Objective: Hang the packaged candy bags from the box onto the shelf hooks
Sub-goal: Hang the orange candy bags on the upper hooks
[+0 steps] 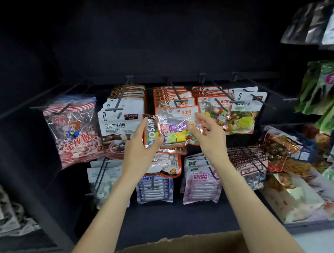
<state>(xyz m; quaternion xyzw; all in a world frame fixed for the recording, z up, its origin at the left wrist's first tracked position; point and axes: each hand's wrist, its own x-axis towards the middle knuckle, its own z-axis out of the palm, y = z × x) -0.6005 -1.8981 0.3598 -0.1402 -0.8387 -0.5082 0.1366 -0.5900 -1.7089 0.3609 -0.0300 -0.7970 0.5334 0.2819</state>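
Note:
An orange-rimmed clear candy bag (178,125) is held up in front of the middle shelf hook (177,94), where several like bags hang. My right hand (206,135) pinches its right side with thumb on the front. My left hand (142,146) grips a second, turned candy bag (149,132) at the left edge, and another orange-rimmed bag (167,164) hangs below my left palm. The cardboard box (179,248) sits at the bottom edge, its inside hidden.
Other hooks carry a red striped bag (74,130), white chocolate-candy bags (121,118) and jelly-bean bags (217,112). A lower row holds blue (155,190) and pink packs (201,184). More snack bags crowd the shelves at right (290,159).

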